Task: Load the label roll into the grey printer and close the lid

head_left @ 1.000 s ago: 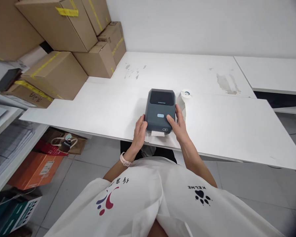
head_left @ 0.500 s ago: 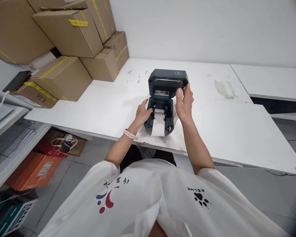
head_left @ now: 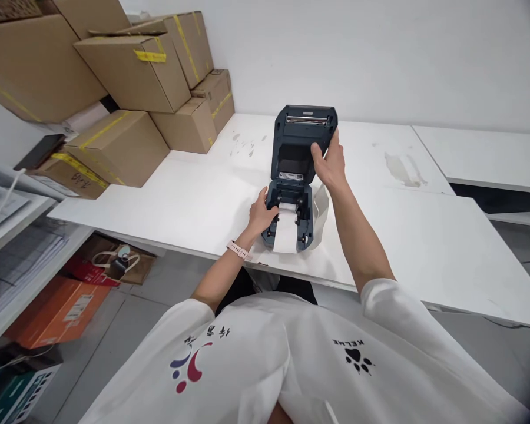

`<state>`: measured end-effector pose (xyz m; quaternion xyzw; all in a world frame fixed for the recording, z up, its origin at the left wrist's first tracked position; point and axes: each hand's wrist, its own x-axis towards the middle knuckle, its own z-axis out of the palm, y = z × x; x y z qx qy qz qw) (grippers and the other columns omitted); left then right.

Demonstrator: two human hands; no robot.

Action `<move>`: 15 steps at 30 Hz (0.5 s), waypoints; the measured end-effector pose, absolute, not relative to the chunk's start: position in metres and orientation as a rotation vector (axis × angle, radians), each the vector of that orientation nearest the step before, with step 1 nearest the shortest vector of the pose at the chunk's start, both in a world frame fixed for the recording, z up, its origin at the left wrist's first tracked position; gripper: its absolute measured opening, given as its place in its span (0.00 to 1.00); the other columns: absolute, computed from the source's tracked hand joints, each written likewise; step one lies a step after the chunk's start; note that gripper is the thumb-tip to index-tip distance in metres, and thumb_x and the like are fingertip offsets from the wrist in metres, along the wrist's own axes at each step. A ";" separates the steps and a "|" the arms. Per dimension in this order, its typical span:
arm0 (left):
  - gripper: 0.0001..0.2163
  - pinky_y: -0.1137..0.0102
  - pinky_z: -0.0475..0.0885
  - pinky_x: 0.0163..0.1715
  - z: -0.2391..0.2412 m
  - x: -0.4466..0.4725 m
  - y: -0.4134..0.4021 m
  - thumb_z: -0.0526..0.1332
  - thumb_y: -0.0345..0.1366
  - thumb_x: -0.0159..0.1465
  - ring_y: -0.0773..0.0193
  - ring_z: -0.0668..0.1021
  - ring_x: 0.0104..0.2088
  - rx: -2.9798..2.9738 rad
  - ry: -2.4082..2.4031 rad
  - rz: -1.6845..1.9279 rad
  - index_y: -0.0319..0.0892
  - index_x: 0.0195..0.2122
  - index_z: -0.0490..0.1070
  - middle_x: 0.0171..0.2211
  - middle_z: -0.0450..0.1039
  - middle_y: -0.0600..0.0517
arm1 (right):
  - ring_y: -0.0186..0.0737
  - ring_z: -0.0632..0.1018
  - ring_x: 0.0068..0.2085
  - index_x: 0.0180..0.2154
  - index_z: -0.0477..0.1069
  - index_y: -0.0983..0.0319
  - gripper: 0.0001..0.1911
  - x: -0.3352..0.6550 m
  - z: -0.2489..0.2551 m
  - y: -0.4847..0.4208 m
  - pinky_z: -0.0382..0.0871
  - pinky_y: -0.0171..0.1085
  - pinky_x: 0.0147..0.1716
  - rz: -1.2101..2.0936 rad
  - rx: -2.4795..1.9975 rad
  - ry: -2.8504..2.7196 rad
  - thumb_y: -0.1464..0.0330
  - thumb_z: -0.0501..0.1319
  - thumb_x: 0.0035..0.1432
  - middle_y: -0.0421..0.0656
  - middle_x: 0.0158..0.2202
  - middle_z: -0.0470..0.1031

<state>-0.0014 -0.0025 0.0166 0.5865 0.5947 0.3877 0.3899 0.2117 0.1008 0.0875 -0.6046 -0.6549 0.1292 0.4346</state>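
Note:
A dark blue-grey label printer (head_left: pixel 271 197) stands on the white table near its front edge, hinged wide open. Its lid (head_left: pixel 305 138) is tilted up and back. My right hand (head_left: pixel 331 162) grips the lid's right edge, the thumb on the inner face and the fingers behind it. My left hand (head_left: pixel 261 215) holds the left side of the base, its thumb over the rim. A strip of white label paper (head_left: pixel 286 232) lies through the middle of the base and reaches its front edge. Something pale and thin, perhaps paper (head_left: pixel 320 215), shows beside the printer's right side.
Cardboard boxes (head_left: pixel 128 73) with yellow tape are stacked at the back left of the white table (head_left: pixel 401 247). A dark flat object (head_left: pixel 39 152) rests on a low box. An orange box (head_left: pixel 57 312) sits below, left. A white wall rises behind.
My right hand has raised the lid further back, so its inner face shows more. My left hand stays on the base. The view has shifted slightly.

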 end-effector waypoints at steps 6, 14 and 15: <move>0.40 0.56 0.71 0.57 0.016 0.000 -0.004 0.64 0.36 0.60 0.47 0.77 0.60 1.455 1.543 0.989 0.44 0.73 0.52 0.67 0.68 0.39 | 0.53 0.67 0.68 0.68 0.61 0.57 0.31 0.193 0.088 0.028 0.61 0.54 0.68 -0.007 -1.356 -1.563 0.52 0.44 0.72 0.50 0.67 0.67; 0.35 0.52 0.71 0.56 0.016 0.000 0.000 0.56 0.27 0.59 0.46 0.81 0.49 1.629 1.603 0.962 0.46 0.70 0.59 0.51 0.81 0.45 | 0.58 0.79 0.54 0.46 0.81 0.68 0.18 0.151 0.057 0.033 0.51 0.59 0.68 0.065 -1.596 -2.749 0.76 0.54 0.62 0.57 0.43 0.84; 0.35 0.52 0.71 0.55 0.016 0.001 0.000 0.55 0.26 0.59 0.46 0.82 0.48 1.652 1.617 0.943 0.45 0.70 0.59 0.48 0.81 0.45 | 0.58 0.80 0.54 0.45 0.82 0.68 0.18 0.148 0.055 0.037 0.52 0.59 0.68 0.109 -1.585 -2.828 0.77 0.55 0.61 0.57 0.43 0.85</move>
